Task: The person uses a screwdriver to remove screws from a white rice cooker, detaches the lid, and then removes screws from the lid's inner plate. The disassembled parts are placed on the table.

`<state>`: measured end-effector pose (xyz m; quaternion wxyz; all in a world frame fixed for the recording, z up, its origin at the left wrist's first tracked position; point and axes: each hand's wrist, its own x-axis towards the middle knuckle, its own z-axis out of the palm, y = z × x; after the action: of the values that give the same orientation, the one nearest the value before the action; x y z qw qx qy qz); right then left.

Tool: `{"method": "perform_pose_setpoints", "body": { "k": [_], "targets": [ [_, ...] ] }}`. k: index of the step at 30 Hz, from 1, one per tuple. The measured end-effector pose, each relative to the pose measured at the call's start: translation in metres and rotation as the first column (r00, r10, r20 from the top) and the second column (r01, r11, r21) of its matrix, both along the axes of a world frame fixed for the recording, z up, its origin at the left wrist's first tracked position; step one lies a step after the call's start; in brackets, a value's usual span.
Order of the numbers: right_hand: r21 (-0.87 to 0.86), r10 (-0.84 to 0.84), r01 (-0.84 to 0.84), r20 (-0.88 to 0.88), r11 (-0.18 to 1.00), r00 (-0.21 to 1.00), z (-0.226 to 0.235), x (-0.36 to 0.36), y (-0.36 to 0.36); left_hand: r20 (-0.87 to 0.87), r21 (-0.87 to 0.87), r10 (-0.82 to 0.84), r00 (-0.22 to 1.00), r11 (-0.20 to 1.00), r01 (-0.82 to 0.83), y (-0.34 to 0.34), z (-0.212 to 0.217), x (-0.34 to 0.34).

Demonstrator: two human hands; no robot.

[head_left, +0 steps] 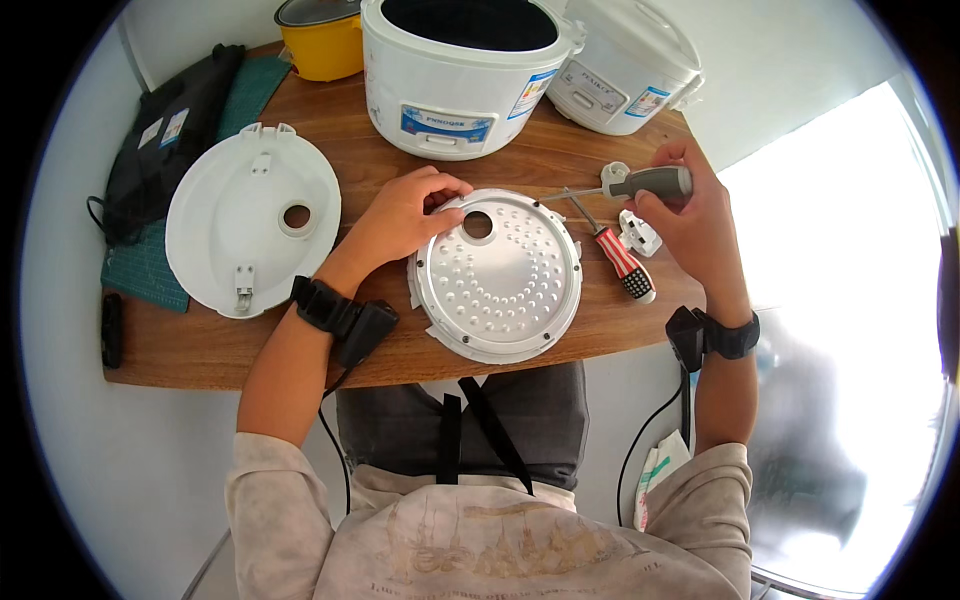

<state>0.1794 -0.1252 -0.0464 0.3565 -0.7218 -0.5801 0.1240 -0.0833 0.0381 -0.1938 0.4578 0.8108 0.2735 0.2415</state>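
Note:
My right hand (706, 232) is closed round the grey handle of a screwdriver (648, 183). Its shaft points left, with the tip at a dark screw on the upper right rim of a round silver inner lid (490, 300). That lid is dimpled, has one round hole near its top and carries several dark screws along its rim. At its upper left edge my left hand (408, 218) rests with curled fingers and thumb, gripping the rim. A second screwdriver (625, 265) with a striped, starred handle lies right of the lid, its shaft passing under the first one's.
A white outer lid (235, 210) lies on the left over a green cutting mat (150, 265), near a black bag (175, 140). Behind stand an uncovered white rice cooker (420, 85), a lidded one (625, 65) and a yellow pot (325, 45). A white plug (640, 233) sits at right.

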Motion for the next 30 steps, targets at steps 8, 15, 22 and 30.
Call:
{"method": "perform_pose_setpoints", "body": {
  "k": [8,15,22,30],
  "targets": [
    [-0.008,0.026,-0.026,0.044,1.000,0.999,0.002,-0.003,0.000,0.002,-0.011,-0.002,1.000,1.000,0.002,-0.002,0.003,0.001],
    [-0.017,0.031,-0.031,0.030,0.999,0.999,0.005,-0.004,-0.002,0.002,-0.027,0.002,1.000,1.000,-0.002,-0.002,0.005,0.001],
    [-0.024,0.102,-0.100,0.133,0.995,0.986,0.011,-0.008,0.004,0.011,-0.019,0.006,1.000,1.000,-0.006,-0.002,0.001,0.002],
    [0.005,0.167,-0.186,0.416,0.983,0.894,0.019,-0.031,0.022,-0.009,-0.015,0.004,1.000,1.000,-0.004,-0.001,0.005,0.000]
  ]
}}
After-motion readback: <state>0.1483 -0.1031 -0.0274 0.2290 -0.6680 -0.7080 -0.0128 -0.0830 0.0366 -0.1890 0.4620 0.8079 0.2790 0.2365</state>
